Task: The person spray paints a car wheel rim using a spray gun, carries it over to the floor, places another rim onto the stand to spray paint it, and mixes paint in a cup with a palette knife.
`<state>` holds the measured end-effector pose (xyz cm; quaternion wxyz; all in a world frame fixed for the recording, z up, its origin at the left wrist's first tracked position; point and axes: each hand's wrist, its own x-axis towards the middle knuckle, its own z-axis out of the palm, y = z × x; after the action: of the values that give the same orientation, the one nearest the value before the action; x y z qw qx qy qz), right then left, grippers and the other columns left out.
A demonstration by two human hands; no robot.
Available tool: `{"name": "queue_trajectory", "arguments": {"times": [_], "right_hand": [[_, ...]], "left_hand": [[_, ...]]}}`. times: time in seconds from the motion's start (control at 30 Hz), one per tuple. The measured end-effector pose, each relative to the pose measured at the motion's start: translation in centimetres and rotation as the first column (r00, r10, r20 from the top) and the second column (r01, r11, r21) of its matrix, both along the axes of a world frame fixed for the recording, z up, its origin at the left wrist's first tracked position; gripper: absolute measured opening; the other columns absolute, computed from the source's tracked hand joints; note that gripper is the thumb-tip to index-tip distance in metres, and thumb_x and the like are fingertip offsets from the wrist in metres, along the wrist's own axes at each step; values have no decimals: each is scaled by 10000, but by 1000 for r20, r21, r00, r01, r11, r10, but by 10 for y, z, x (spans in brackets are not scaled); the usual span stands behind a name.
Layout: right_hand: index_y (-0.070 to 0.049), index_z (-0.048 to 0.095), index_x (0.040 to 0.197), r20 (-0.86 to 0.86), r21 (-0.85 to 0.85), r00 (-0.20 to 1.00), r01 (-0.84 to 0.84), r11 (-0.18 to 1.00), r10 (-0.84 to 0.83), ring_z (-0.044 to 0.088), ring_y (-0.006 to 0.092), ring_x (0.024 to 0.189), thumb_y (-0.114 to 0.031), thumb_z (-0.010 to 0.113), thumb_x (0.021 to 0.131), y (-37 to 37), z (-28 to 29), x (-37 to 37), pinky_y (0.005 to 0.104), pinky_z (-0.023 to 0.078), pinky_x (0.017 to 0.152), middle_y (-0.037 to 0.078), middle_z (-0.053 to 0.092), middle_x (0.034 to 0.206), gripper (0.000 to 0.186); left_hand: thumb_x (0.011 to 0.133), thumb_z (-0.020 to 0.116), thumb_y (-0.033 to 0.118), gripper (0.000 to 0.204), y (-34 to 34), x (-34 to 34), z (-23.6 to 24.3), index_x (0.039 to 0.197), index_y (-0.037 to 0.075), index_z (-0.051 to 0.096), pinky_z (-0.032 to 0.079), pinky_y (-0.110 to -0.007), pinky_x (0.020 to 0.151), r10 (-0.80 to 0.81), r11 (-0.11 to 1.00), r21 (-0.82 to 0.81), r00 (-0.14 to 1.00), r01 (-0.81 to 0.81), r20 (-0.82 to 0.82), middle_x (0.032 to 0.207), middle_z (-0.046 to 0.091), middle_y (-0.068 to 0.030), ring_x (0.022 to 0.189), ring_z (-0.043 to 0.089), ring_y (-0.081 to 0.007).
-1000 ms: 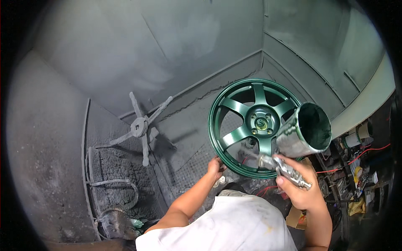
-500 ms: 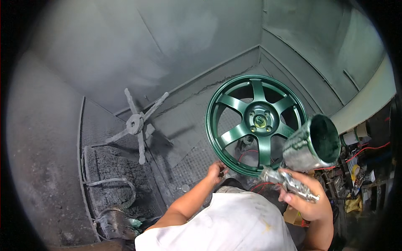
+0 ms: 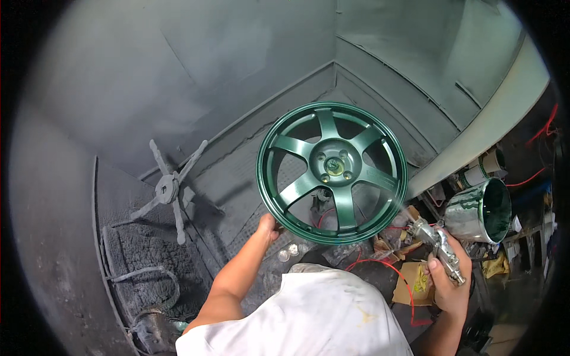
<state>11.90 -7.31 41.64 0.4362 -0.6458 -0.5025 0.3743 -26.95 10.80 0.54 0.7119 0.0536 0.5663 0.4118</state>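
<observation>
Spray gun [image 3: 442,247] sits in the right hand [image 3: 452,277], which curls around it.

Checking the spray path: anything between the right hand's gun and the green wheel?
Nothing solid visible. Between the spray gun in the right hand and the green wheel shows only what looks like faint mist. The metal cup sits right of that gap; the left hand is at the wheel's lower-left edge.

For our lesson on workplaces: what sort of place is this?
Probably a paint-spraying booth: a spray gun points toward a green wheel, and a spoked stand looks crusted with grey overspray.
</observation>
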Motion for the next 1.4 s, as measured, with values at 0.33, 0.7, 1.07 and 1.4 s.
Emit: {"name": "queue_trajectory", "arguments": {"times": [0.33, 0.7, 1.07, 1.4], "right_hand": [[56, 591, 1364, -243, -63, 962, -143, 988, 124, 603, 98, 712, -183, 761, 865, -25, 3, 7, 249, 493, 672, 67, 690, 888, 579], [67, 622, 1324, -204, -95, 977, -87, 992, 67, 556, 65, 681, -262, 763, 867, -32, 20, 11, 227, 445, 620, 23, 629, 762, 580], [92, 580, 1346, 117, -43, 988, 107, 993, -102, 603, 106, 816, -311, 751, 898, -46, 2, 43, 257, 489, 763, 57, 677, 944, 626], [81, 593, 1337, 25, 26, 996, 86, 996, -87, 577, 94, 771, -212, 731, 882, -38, 7, 21, 266, 479, 722, 25, 644, 849, 559]], "left_hand": [[971, 588, 160, 100, -67, 100, -12, 996, 137, 682, 483, -428, 883, 177, 983, -61, 984, -175, 35, 975, 682, -33, 911, 626, -197], [879, 486, 61, 120, -78, 78, -93, 852, 84, 601, 510, -450, 824, -92, 983, -144, 983, 115, 162, 862, 588, -100, 862, 578, -285], [963, 469, 90, 194, -13, 49, -2, 1017, 88, 655, 534, -518, 852, -71, 997, -42, 989, 66, -129, 965, 664, -80, 900, 622, -236], [907, 584, 77, 320, -127, 202, -22, 1200, 29, 702, 554, -381, 790, -759, 643, 196, 650, 740, 36, 1088, 701, -96, 924, 646, -209]]}}
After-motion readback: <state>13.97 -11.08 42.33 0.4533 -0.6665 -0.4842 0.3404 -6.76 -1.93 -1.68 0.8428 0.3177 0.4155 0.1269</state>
